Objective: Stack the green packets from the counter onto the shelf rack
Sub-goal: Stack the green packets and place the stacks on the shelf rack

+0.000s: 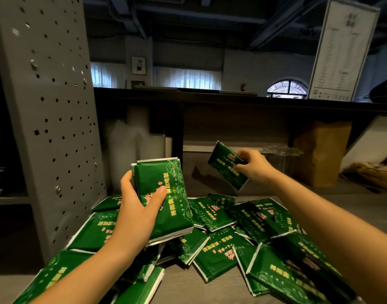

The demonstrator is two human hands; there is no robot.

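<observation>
The person's left hand clamps a small stack of glossy green foil packets upright above the near-left part of the pile. The thumb is pressed across the printed face and the other fingers are wrapped round the left edge. To the right and a little farther off, the right hand pinches a single green packet by one end, thumb and fingertips closed on it. That packet hangs tilted in the air, apart from the stack. Beneath both hands a loose heap of the same green packets lies overlapped at all angles on the grey wood-grain counter, so most of the job appears to remain. The step in hand looks like gathering. The single packet wants turning to the same orientation as those in the left hand, then laying flat on the front of the stack, with the thumb lifted only briefly to let it in. The wrapping looks slick, so the stack will probably slide if it grows thicker than thumb and fingers can span. Squaring its white edges against the counter before carrying would help. The grey perforated metal shelf rack stands just to the left, its shelves mostly out of view, so the carry should be short, with the stack set down flat and flush.
</observation>
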